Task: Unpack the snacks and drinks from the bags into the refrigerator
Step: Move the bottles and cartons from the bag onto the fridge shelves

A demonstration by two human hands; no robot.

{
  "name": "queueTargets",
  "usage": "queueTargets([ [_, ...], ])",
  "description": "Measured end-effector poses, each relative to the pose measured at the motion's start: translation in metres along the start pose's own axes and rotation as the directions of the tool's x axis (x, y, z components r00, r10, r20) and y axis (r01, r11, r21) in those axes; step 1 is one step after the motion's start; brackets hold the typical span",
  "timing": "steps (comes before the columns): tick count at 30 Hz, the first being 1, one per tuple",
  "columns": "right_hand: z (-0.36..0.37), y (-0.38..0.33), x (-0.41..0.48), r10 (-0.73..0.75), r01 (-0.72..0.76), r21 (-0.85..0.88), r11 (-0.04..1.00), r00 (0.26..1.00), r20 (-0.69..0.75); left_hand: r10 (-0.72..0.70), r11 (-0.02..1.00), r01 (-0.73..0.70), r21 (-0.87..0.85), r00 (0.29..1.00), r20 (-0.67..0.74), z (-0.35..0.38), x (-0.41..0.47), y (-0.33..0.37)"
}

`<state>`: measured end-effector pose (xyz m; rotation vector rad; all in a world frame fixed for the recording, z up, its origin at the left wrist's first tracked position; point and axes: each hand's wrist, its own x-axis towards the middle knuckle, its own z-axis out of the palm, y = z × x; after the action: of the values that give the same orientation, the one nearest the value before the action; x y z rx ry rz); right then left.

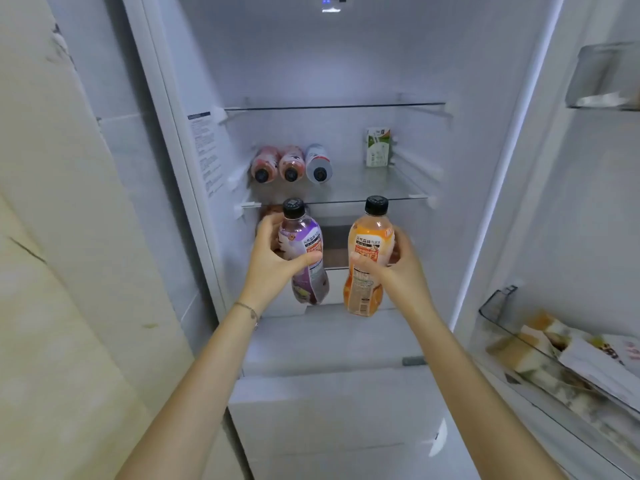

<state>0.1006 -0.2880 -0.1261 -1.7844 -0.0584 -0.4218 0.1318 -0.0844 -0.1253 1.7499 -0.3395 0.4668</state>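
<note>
I stand before the open refrigerator [346, 64]. My left hand [273, 261] grips a purple drink bottle [306, 251] with a black cap, held upright just below the glass shelf [374, 197]. My right hand [398, 268] grips an orange drink bottle [367, 258], also black-capped and upright, beside the purple one. On that glass shelf lie two pink bottles [277, 164] and a white bottle [318, 163], caps toward me. A green-and-white carton [376, 147] stands at the shelf's back right.
A higher glass shelf [332, 106] spans the compartment. White drawers [329, 341] sit below my hands. The open door's bin [554, 368] at right holds packaged snacks. A beige wall [52, 271] lies at left.
</note>
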Motion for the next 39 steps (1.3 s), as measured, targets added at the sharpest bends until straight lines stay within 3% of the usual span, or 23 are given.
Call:
queueTargets([
  [8,0.025,0.016,0.038,0.020,-0.022,-0.022,1.000,0.996,-0.083,0.091,0.995,-0.088,-0.040,0.992,0.088,0.003,0.048,-0.041],
  [13,0.029,0.029,0.060,0.018,-0.020,-0.015,1.000,0.993,-0.116,0.167,0.985,-0.173,0.028,0.975,0.146,0.016,0.068,-0.059],
  [22,0.022,0.047,0.087,0.035,-0.040,-0.041,0.998,0.992,-0.122,0.129,0.987,-0.145,0.069,0.970,0.207,0.035,0.095,-0.098],
  [30,0.026,0.057,0.100,0.026,-0.030,-0.041,0.999,0.996,-0.084,0.213,0.936,-0.282,0.212,0.931,0.297,0.035,0.117,-0.128],
  [35,0.029,0.060,0.102,0.038,-0.041,-0.047,0.998,0.997,-0.063,0.168,0.898,-0.302,0.319,0.907,0.386,0.039,0.129,-0.136],
  [39,0.026,0.064,0.101,0.040,-0.043,-0.047,0.998,0.997,-0.059,0.202,0.813,-0.412,0.412,0.863,0.463,0.042,0.133,-0.144],
])
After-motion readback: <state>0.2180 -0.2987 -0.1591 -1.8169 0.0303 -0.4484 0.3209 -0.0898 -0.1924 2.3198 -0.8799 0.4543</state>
